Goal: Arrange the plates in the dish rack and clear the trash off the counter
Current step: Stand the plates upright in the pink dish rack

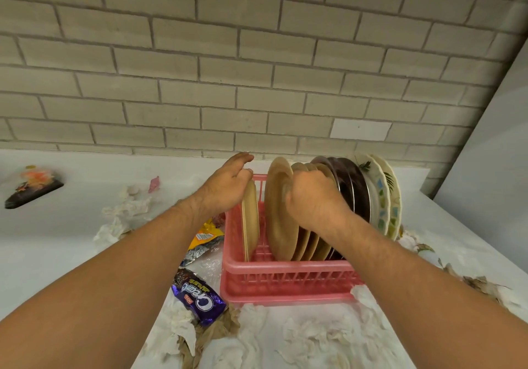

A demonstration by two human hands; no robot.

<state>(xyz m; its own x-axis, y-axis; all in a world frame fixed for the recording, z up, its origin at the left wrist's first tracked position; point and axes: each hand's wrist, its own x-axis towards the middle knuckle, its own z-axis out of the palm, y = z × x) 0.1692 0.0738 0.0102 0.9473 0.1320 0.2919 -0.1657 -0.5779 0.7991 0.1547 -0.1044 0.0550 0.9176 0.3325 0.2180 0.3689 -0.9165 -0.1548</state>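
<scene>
Plates (285, 226): all standing on edge in the dish rack (285, 276), in one row running left to right.
Leftmost tan plate (252, 220): upright at the rack's left end, set apart from the others by a gap.
Left grip (225, 188): narrow, fingers curled over the top rim of the leftmost tan plate, holding it.
Large tan plate (278, 191): next in the row, leaning slightly to the right.
Middle tan plates (311, 244): several packed close behind the large tan plate, touching one another.
Right grip (311, 197): closed over the upper rims of the middle tan plates; slightly blurred, so exact finger placement unclear.
Dark plates (355, 188): just right of the right grip, upright.
Patterned plates (384, 197): pale with leaf and blue-green print, at the rack's right end.
Dish rack: pink plastic with slotted walls, on the white surface (57, 240), near the brick wall (228, 69).
Purple wrapper (197, 297): on the surface beside the rack's near-left corner.
Yellow wrapper (204, 233) and silver foil (203, 250): just left of the rack, under the left forearm.
Crumpled tissues (314, 337): strewn in front of the rack, more to its left and right.
Dark tray (34, 188): far left, well apart, with something orange on top.
</scene>
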